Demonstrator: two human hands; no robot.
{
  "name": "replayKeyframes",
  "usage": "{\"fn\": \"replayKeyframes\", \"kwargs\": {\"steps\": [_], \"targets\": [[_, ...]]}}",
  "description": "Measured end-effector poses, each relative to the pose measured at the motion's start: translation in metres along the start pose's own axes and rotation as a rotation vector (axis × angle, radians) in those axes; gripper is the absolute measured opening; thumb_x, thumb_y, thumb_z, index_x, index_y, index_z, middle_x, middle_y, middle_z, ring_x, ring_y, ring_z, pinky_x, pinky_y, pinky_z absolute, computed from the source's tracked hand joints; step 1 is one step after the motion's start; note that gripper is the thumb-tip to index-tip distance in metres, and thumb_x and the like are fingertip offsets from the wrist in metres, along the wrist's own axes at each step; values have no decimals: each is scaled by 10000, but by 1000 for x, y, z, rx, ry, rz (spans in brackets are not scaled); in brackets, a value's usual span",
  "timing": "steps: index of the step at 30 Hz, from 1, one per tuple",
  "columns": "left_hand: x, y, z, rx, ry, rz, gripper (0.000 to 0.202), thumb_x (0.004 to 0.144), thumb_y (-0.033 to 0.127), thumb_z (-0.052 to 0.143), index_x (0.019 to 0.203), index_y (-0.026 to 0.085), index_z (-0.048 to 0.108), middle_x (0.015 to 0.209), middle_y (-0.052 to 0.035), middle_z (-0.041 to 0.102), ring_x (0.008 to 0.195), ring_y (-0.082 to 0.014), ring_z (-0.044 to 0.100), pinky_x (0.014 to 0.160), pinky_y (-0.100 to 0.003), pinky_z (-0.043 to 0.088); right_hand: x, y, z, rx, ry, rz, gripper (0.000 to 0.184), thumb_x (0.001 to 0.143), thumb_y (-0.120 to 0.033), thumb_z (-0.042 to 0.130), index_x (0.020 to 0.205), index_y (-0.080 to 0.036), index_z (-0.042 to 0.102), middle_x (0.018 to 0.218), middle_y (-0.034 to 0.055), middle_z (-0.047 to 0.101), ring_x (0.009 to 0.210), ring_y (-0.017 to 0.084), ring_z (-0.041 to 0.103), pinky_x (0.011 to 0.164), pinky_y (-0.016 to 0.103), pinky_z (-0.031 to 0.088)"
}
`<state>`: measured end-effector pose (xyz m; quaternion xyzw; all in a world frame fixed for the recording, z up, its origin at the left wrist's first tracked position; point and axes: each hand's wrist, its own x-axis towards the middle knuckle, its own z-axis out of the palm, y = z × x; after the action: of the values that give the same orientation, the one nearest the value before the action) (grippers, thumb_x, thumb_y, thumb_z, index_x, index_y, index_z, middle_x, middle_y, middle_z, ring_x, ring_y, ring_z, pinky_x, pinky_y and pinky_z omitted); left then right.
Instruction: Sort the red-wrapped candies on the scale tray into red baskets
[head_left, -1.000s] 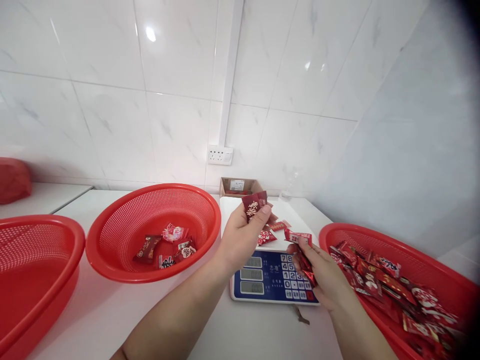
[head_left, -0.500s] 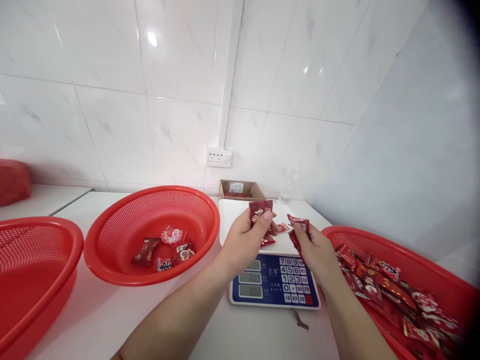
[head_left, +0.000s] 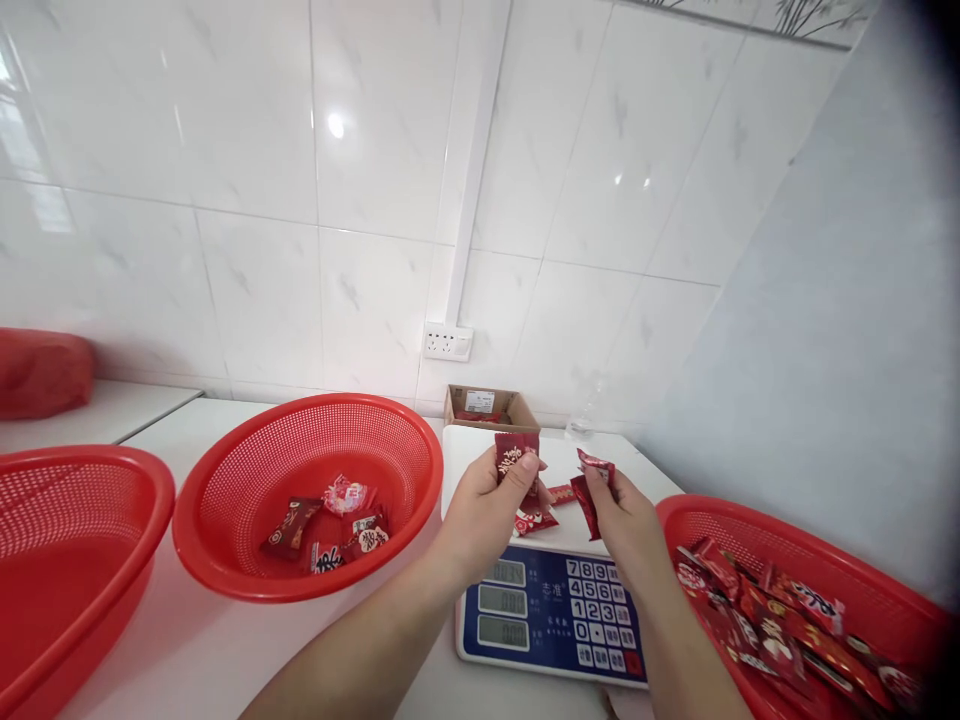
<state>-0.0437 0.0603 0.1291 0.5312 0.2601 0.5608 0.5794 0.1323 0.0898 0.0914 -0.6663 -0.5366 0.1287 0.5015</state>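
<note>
Over the white pan of a digital scale (head_left: 544, 620), my left hand (head_left: 487, 505) grips a dark red candy packet (head_left: 514, 452) with pale lettering, thumb pressed across its front. To its right, my right hand (head_left: 619, 505) is closed on red candy packets (head_left: 586, 500); how many it holds is partly hidden by the fingers. Between and below the hands, a few small red packets (head_left: 537, 521) lie on the scale pan (head_left: 645, 467). Left of the scale, a red plastic basket (head_left: 225, 450) contains several wrapped candies (head_left: 346, 495).
At the right, another red basket (head_left: 810, 535) holds many red packets (head_left: 780, 640). A red basket (head_left: 82, 470) stands at the far left, with a red bag (head_left: 45, 372) behind it. A small cardboard box (head_left: 529, 412) sits behind the scale, against the tiled wall (head_left: 382, 310) with a socket (head_left: 448, 342).
The view has tilted up slightly, so the table things sit lower in the picture. Both hands keep hold of their packets over the scale, with little change in pose.
</note>
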Motion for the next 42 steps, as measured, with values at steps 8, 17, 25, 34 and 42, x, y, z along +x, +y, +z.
{"fn": "replayKeyframes", "kwargs": {"steps": [8,17,25,34,42], "targets": [[6,-30,7,166,-88,-57,262,756,394,594,825,166,485,682,27,519,584,-83,461,567,-211,367,-34,2,16,296,59,-25,498,781,-561,466,1071,-183,613,1050,87,668,991,249,584,886,392,432],[7,-56,15,274,-88,-1,206,801,357,533,799,176,435,718,22,481,659,-99,451,622,-228,372,-49,4,22,291,42,-151,474,805,-501,435,1136,-187,565,1174,112,606,1122,267,510,969,483,363],[-55,-35,8,785,-298,117,240,869,384,420,883,186,555,829,-58,601,750,-157,544,688,-264,415,-47,0,12,287,155,-154,428,844,-440,440,1152,-173,569,1150,106,622,1071,234,553,931,409,409],[-153,-86,-48,869,-1149,-12,573,892,316,343,1421,175,177,1437,-87,275,1353,-285,137,1091,-488,-79,-46,-3,9,325,183,-118,412,846,-426,452,1147,-175,579,1103,98,645,1041,214,567,917,374,415],[-168,-103,-53,841,-990,33,399,894,406,365,1137,157,559,1241,-142,540,1241,-218,410,1114,-358,27,-43,3,14,338,147,-102,443,833,-440,458,1153,-158,577,1097,113,644,1034,223,566,911,378,404]]}}
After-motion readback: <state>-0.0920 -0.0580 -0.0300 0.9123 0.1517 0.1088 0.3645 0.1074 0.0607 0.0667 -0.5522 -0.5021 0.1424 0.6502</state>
